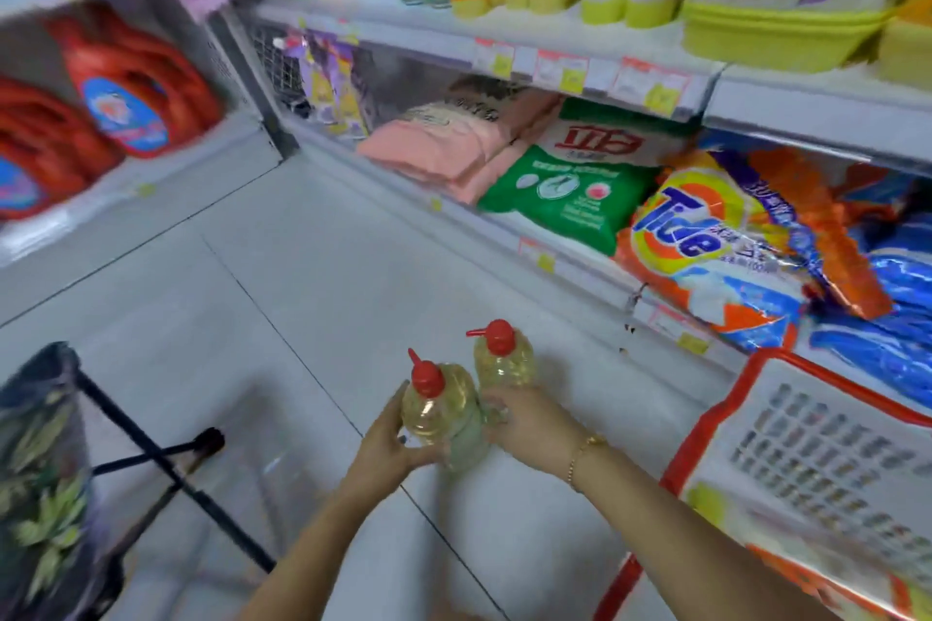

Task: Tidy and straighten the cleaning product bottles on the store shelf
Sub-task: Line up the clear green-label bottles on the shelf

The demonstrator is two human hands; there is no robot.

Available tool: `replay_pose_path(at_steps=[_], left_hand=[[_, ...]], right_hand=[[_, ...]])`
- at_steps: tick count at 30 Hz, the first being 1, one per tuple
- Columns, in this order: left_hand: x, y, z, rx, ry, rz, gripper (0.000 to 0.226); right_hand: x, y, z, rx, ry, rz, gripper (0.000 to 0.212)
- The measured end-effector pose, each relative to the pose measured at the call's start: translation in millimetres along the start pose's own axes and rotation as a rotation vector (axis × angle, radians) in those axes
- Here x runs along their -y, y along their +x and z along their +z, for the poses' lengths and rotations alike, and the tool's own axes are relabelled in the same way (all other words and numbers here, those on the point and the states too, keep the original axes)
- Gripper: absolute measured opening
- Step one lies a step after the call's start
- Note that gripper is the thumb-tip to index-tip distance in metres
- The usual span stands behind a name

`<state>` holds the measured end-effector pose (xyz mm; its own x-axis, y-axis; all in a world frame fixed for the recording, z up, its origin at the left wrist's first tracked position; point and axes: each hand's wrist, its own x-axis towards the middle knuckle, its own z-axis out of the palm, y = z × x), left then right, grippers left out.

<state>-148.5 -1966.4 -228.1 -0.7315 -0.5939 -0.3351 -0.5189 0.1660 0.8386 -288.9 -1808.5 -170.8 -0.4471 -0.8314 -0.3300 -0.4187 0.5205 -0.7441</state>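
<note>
Hands (386,444) (524,424) grip bottles (433,411) (504,363) — Tide bag (706,247) (orange) shelved

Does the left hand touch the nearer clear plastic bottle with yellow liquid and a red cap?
Touching. The head view shows the left hand curled round the nearer clear plastic red-capped bottle of yellow liquid, fingers against its side.

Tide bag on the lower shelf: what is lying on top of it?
An orange and purple packet lies slanted across the right side of the Tide bag, covering that edge. The rest of its front is bare. What sits beneath the Tide bag is hidden.
</note>
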Motion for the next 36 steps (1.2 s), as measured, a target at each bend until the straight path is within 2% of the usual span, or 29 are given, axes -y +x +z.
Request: replay_pose_path(at_steps=[3,5,9,11,14,16,18,21,23,26,28,31,33,36], left_hand=[[10.0,15.9,5.9,0.024,-0.089,0.049,0.092],[3.7,18.2,9.8,-0.023,-0.134,0.058,0.087],[-12.8,-5.6,7.8,-0.145,-0.157,0.055,0.082],[-26.9,-23.5,-3.2,-0.198,-0.171,0.068,0.078],[-66.7,-49.8,-29.5,-0.269,-0.234,0.139,0.075],[-105.9,-65.7,-44.2,-0.286,-0.283,0.228,0.075],[-149.2,-78.4,-50.7,-0.287,-0.333,0.336,0.071],[-212.2,-98.7,-48.8,-0.252,-0.364,0.481,0.061],[-245.2,-111.0,-48.2,-0.203,-0.378,0.561,0.063],[-284.1,-119.8,-43.0,-0.069,-0.367,0.68,0.063],[-308.9,-123.6,-26.4,0.084,-0.328,0.758,0.069],[-343.2,-128.9,10.8,0.244,-0.286,0.824,0.083],[-369.4,-138.3,37.3,0.27,-0.276,0.89,0.07],[-406.0,-151.9,82.0,0.372,-0.24,0.953,0.036]], right_hand=[[14.5,9.1,19.9,-0.001,0.131,0.009,0.044],[16.4,11.1,23.1,-0.041,0.153,0.006,0.053],[13.4,1.9,16.3,-0.002,0.224,-0.053,0.055],[12.7,-8.7,16.6,-0.01,0.19,-0.111,0.063],[16.7,-30.3,19.5,-0.059,-0.009,-0.205,0.097],[27.2,-45.7,16.0,-0.173,-0.123,-0.242,0.114],[45.8,-56.4,7.9,-0.392,-0.158,-0.278,0.122],[70.8,-65.7,-18.6,-0.789,-0.194,-0.304,0.125],[84.5,-80.8,-50.3,-0.894,-0.154,-0.337,0.121],[93.6,-119.3,-105.5,-0.797,0.064,-0.398,0.115],[92.0,-148.5,-139.9,-0.706,0.283,-0.48,0.104],[81.3,-186.9,-180.5,-0.474,0.465,-0.539,0.086],[66.4,-211.0,-204.6,-0.38,0.484,-0.554,0.079],[39.9,-255.1,-242.5,-0.381,0.433,-0.504,0.071]])
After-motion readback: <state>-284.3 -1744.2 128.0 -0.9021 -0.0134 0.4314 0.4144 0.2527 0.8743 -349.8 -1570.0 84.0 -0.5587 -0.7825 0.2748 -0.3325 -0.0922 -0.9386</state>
